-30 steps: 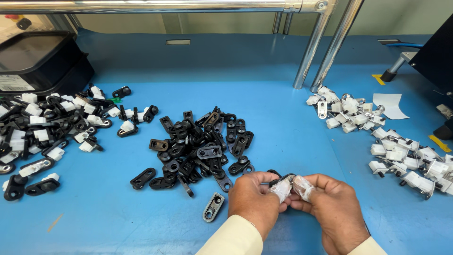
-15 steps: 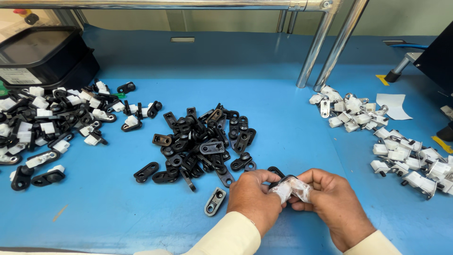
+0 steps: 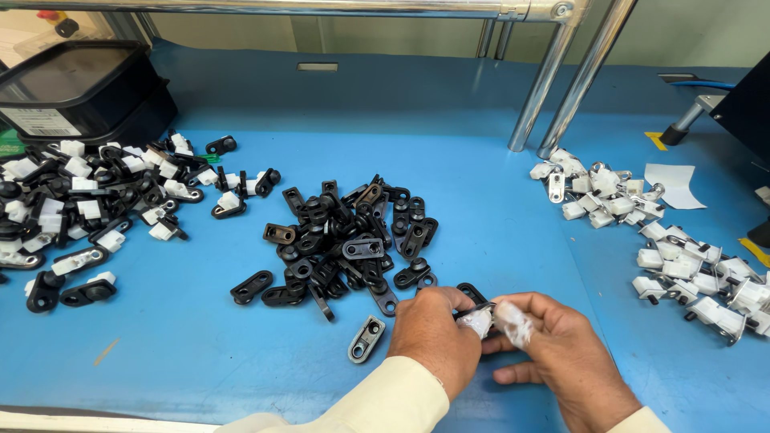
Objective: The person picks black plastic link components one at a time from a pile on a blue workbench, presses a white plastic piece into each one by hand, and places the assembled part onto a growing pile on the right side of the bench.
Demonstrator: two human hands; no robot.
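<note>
Pinching: left hand (image 3: 433, 337) is gripping black link (image 3: 473, 295).
Mating: right hand (image 3: 561, 353) is pinching white clip (image 3: 513, 321) against it.

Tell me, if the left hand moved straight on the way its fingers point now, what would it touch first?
The left hand points rightward, so it would probably first meet the small white part pinched between both hands, then the right hand. Depth there is hard to judge.

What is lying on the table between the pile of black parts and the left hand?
In the head view, one grey part lies alone on the blue table, between the black pile and the left hand.
</note>
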